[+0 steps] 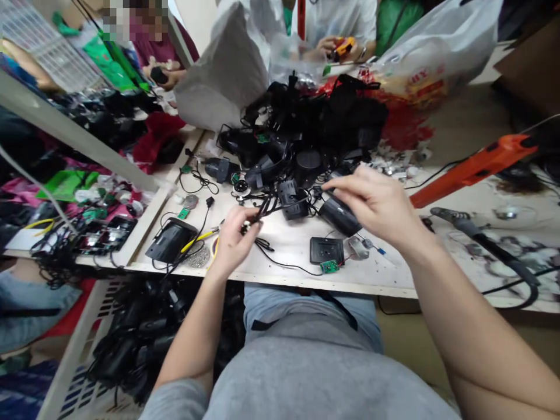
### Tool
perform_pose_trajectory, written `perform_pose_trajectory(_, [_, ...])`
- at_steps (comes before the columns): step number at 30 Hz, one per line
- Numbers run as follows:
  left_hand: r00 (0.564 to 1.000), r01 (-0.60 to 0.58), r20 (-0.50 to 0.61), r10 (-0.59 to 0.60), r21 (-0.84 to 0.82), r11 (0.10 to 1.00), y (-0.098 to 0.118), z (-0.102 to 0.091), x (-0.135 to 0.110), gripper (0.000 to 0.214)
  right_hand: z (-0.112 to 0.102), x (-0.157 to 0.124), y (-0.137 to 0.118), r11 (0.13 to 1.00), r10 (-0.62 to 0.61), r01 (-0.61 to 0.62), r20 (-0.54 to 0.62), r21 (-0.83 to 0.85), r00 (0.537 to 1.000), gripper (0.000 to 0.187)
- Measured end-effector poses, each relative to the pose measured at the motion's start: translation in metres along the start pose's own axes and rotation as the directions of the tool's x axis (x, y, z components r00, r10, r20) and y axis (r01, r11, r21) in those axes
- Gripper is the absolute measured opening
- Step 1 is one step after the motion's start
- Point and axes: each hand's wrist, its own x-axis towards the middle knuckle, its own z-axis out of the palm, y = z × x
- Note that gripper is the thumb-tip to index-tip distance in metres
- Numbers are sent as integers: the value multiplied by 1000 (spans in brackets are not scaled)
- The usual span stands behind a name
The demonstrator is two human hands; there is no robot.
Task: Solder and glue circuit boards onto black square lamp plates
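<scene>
Grey shirt (306,373); left hand (231,242) pinching black wires (265,207); right hand (376,204) open over black cylinder (339,214).

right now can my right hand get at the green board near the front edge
Probably yes. The right hand is just above the black housing, and the green board lies uncovered close by. The black plate sits right behind it, but the board's near side looks free.

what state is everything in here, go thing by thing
left hand, closed on black cables
right hand, fingers spread over black plastic housing
green circuit board, wired, lying on table
yellow-handled pliers, lying on table
orange tool, lying down, cord attached
white plastic bag, crumpled, bulging
</scene>
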Motion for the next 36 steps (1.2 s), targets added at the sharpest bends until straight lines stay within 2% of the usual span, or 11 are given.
perform_pose_trajectory(6, [992,-14,116,-52,502,865,-46,-7,10,31,65,-31,10,982,-51,108,329,-157,943,36])
perform_pose_trajectory(9, [995,-30,94,-29,570,821,-38,5,0,37,79,-35,5,994,-38,75,371,-85,928,35])
perform_pose_trajectory(11, [996,-78,78,44,505,860,-16,18,-12,29,73,-41,2,999,-53,52,258,11,965,32])
perform_pose_trajectory(13, [983,-170,129,132,353,920,12,36,-28,21,58,-54,-3,996,-35,31,42,84,998,28])
perform_pose_trajectory(15, [952,-238,239,190,196,951,38,59,-44,25,42,-74,-8,993,66,-45,-194,111,979,24])
perform_pose_trajectory(18, [917,-257,348,195,140,956,59,93,-60,44,27,-113,-16,965,263,-243,-384,101,885,22])
perform_pose_trajectory(22, [907,-253,390,156,210,944,58,120,-64,32,25,-161,-17,834,550,-493,-297,248,781,10])
perform_pose_trajectory(26, [931,-150,350,102,111,983,51,124,-60,15,20,-168,-3,624,780,-591,-448,511,437,19])
perform_pose_trajectory(28, [949,-58,312,47,25,998,49,123,-59,13,15,-156,5,621,781,-534,-514,574,355,32])
perform_pose_trajectory(32, [959,50,281,-31,-59,997,47,120,-58,9,13,-134,13,633,774,-552,-417,543,476,26])
perform_pose_trajectory(36, [951,28,310,-9,-55,998,48,119,-57,6,18,-140,18,657,752,-622,-433,426,497,28])
